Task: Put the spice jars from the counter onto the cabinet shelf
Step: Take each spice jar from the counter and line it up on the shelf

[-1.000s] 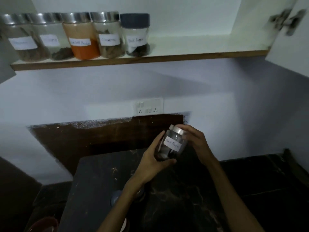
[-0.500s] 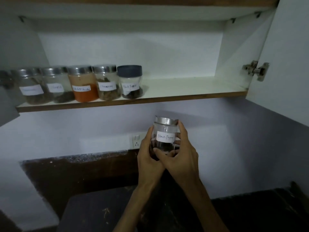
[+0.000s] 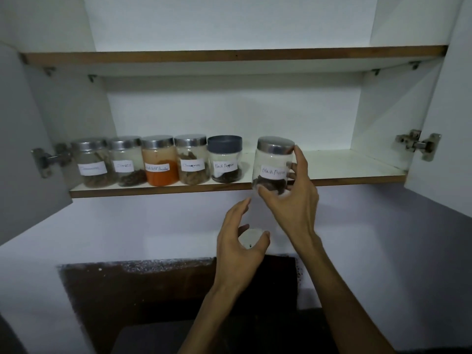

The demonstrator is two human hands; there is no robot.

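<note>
My right hand grips a clear glass jar with a silver lid and a "Black Pepper" label, holding it at the front edge of the lower cabinet shelf. Whether the jar's base rests on the shelf I cannot tell. My left hand hovers below the shelf, fingers spread and relaxed, holding nothing. Several labelled spice jars stand in a row on the shelf's left part, ending with a dark-lidded black pepper jar just left of the held one.
The shelf right of the held jar is bare white board. Both cabinet doors stand open, left door and right door. An upper shelf spans above. A wall socket shows behind my left hand; the dark counter lies below.
The jar rose from counter height up to the shelf edge. My left hand let go of it and dropped below; my right hand alone holds it now. The view tilted upward.
</note>
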